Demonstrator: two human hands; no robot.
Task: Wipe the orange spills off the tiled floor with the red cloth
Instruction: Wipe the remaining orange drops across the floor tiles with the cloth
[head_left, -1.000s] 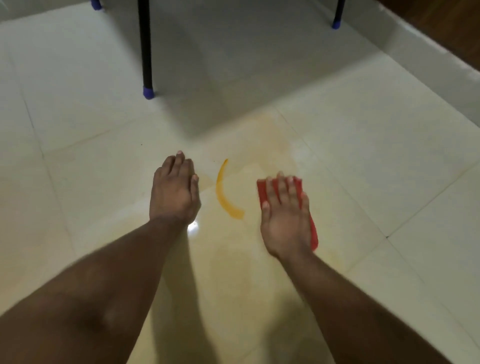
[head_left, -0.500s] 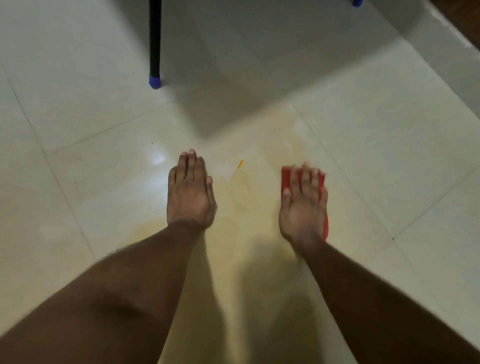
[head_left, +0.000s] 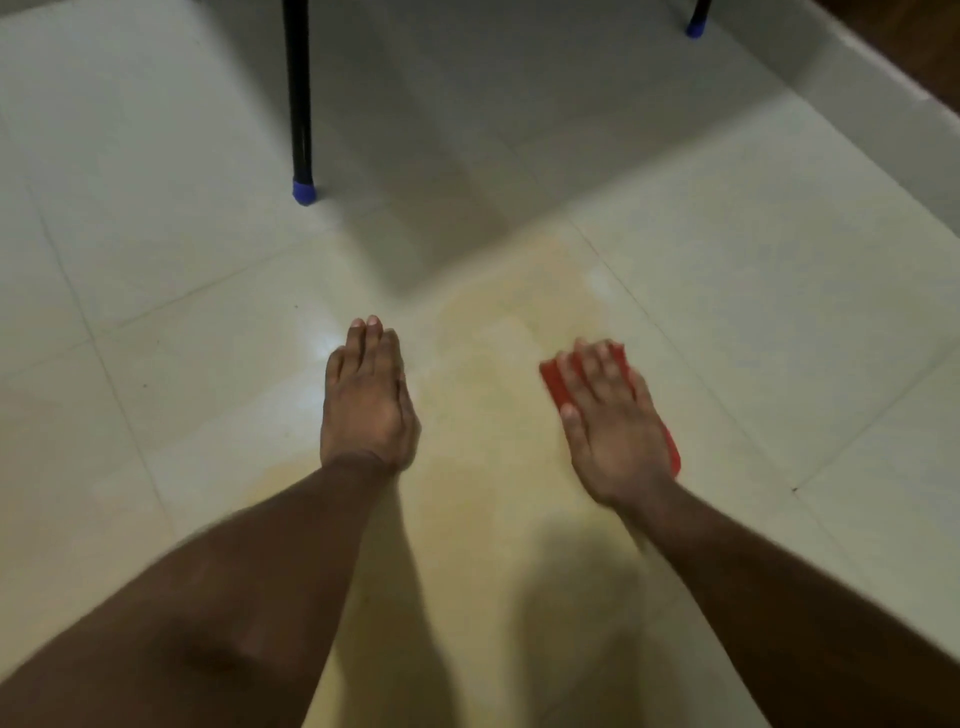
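Our right hand (head_left: 613, 415), fingers spread, presses the cloth (head_left: 558, 387) flat; our left hand (head_left: 366, 400), fingers together, braces beside it. Around cloth: only a faint orange film (head_left: 483, 364) left.

At centre frame the left hand (head_left: 366, 400) lies flat on the tiled floor (head_left: 753, 270). Right of it, the right hand (head_left: 610, 421) presses flat on a red cloth (head_left: 555, 384), over a pale yellowish smear (head_left: 493, 364). A black chair leg (head_left: 300, 98) stands at upper left.
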